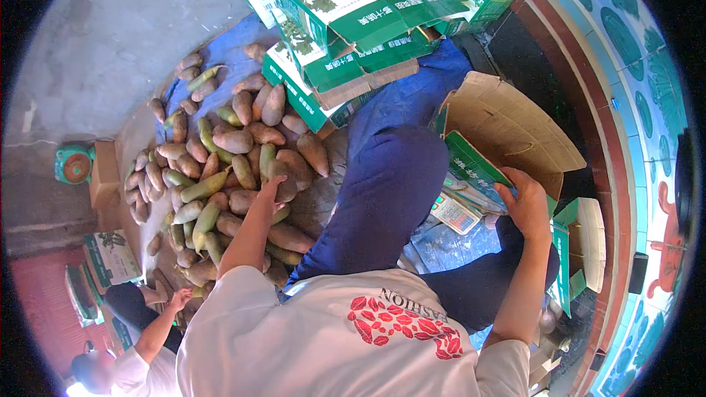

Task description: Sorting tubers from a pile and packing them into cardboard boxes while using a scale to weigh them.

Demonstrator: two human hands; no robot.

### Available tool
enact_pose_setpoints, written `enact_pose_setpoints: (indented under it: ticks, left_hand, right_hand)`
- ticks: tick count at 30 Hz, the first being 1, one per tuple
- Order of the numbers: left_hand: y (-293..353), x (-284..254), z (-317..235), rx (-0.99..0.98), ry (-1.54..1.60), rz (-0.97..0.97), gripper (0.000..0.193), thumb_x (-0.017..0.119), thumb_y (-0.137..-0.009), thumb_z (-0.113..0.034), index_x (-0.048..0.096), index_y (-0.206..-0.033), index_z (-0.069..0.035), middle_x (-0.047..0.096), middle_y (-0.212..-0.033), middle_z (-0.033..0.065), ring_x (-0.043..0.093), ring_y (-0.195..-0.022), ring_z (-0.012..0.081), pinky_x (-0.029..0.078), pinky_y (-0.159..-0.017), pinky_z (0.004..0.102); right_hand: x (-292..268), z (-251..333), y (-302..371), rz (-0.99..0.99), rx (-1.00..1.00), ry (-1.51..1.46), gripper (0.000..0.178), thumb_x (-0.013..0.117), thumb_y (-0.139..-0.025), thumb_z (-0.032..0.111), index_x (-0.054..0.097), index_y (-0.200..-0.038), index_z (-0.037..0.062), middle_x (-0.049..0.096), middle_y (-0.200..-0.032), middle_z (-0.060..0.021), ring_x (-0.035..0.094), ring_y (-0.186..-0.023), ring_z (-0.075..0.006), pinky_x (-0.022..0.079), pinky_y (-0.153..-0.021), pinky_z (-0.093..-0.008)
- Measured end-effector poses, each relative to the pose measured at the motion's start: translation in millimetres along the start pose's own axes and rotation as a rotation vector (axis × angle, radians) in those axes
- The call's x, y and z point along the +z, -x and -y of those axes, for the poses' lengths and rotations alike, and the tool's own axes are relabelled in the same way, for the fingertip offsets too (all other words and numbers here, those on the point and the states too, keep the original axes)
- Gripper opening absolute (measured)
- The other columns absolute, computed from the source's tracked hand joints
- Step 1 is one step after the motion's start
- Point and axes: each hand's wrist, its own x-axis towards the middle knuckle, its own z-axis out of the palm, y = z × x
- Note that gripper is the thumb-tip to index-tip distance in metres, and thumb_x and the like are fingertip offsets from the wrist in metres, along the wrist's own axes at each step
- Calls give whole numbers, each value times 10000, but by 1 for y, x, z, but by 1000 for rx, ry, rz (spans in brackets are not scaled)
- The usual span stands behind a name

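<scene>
My left hand reaches into a large heap of radishes, some green and many brown with soil. Its fingers close around a brown radish near the heap's right side; part of the grip is hard to make out. At right, my right hand grips the edge of a green printed flap on an open cardboard carton. The carton lies beside my bent knee, its brown inner side showing. A device with a keypad and small display lies below the flap.
Printed green-and-white cartons are piled at the far side on a blue sheet. Another opened carton sits at right by a tiled wall. At lower left another person reaches toward the heap, near a stacked carton.
</scene>
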Motion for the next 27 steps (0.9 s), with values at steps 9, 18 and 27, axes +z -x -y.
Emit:
enact_pose_setpoints:
  ticks: [9, 18, 27]
  left_hand:
    - [109, -10, -63, 299, 328, 405, 582, 662, -731, -341, 458, -1226, -112, 561, -1112, 42, 537, -991, 198, 430, -845, 369]
    - [252, 19, -137, 819, 143, 586, 887, 673, -665, -397, 254, -1379, -80, 302, -1389, 95, 277, -1278, 252, 173, -1048, 416]
    - [324, 115, -160, 1150, -122, 967, 770, 703, -643, -258, 374, -1313, -66, 445, -1267, 91, 418, -1159, 203, 305, -982, 317]
  right_hand:
    - [8, 2, -6, -32, -140, -11, 283, 658, -740, 202, 613, -965, 36, 620, -901, -171, 590, -831, -350, 467, -730, -403]
    - [-1, 5, 2, -77, -142, -126, 294, 657, -754, 219, 609, -974, 30, 623, -876, -162, 595, -821, -344, 469, -745, -397]
    - [0, -4, -1, -410, -177, -799, 355, 602, -842, 217, 527, -1138, 37, 597, -1017, -128, 601, -882, -243, 486, -732, -317]
